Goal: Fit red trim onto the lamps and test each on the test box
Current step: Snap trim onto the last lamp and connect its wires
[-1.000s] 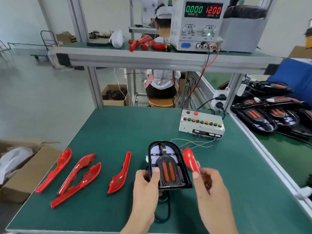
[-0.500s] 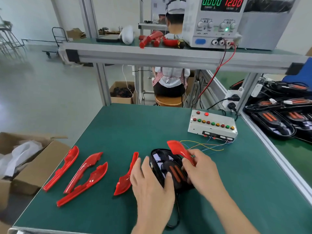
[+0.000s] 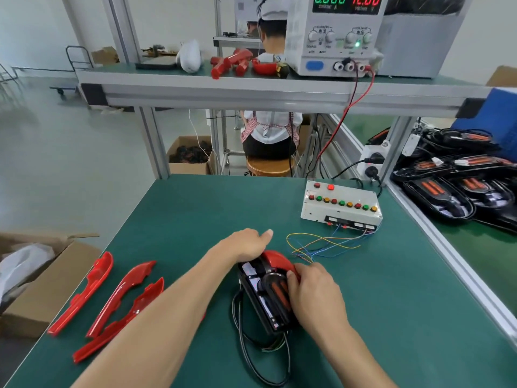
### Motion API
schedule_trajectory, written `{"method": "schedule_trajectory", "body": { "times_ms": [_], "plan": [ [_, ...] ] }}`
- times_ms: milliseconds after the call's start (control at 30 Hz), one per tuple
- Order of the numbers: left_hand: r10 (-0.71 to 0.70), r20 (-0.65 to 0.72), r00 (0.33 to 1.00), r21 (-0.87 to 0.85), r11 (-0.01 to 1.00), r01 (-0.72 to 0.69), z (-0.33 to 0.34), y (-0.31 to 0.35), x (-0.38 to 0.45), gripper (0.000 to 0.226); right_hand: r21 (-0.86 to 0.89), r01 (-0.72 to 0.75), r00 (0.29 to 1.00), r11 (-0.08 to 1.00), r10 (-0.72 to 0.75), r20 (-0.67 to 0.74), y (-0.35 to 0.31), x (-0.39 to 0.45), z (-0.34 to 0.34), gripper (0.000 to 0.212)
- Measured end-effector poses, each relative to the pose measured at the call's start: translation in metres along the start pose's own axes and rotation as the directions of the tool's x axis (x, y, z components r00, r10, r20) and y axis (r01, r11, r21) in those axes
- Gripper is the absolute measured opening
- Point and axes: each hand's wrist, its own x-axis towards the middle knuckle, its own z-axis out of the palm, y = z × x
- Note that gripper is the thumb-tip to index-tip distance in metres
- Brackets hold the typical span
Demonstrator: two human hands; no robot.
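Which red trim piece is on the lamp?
The red trim under both hands, on the black lamp. The other three trims lie loose on the mat, left.

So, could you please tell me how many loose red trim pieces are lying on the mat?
3 visible: one far left, one beside it, one nearer the front edge. A fourth may be hidden under the left forearm; another is being pressed onto the lamp.

One lamp (image 3: 268, 298), four red trims (image 3: 84, 292), one test box (image 3: 340, 204)
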Motion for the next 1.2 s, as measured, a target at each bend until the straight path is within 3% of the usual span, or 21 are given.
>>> {"method": "schedule_trajectory", "body": {
  "times_ms": [167,333,533,733,867,1200],
  "plan": [
    [-0.041,-0.009,0.999,-0.038,0.998,0.041,0.013,0.001,-0.006,0.078,0.022,0.072,0.997,0.997,-0.072,0.009,0.004,0.000,0.001,0.026],
    [-0.018,-0.007,1.000,-0.380,0.925,0.014,0.021,-0.009,-0.011,0.063,0.165,0.207,0.978,0.964,-0.197,-0.074,0.009,-0.004,0.005,0.021],
    [0.020,-0.092,0.996,-0.525,0.849,-0.066,0.015,-0.014,-0.020,0.051,0.249,0.323,0.944,0.913,-0.292,-0.151,0.012,-0.009,0.001,0.036],
    [0.026,-0.242,0.970,-0.584,0.794,-0.167,0.013,-0.022,-0.032,0.049,0.122,0.351,0.928,0.928,-0.327,-0.179,0.012,-0.011,-0.012,0.042],
    [0.080,-0.233,0.969,-0.654,0.725,-0.218,0.020,-0.030,-0.042,0.048,0.065,0.339,0.928,0.939,-0.322,-0.190,0.005,-0.021,-0.009,0.043],
    [0.109,-0.277,0.955,-0.656,0.705,-0.270,0.019,-0.039,-0.051,0.053,0.006,0.367,0.896,0.930,-0.352,-0.269,0.010,-0.030,0.001,0.042]
  ]
}}
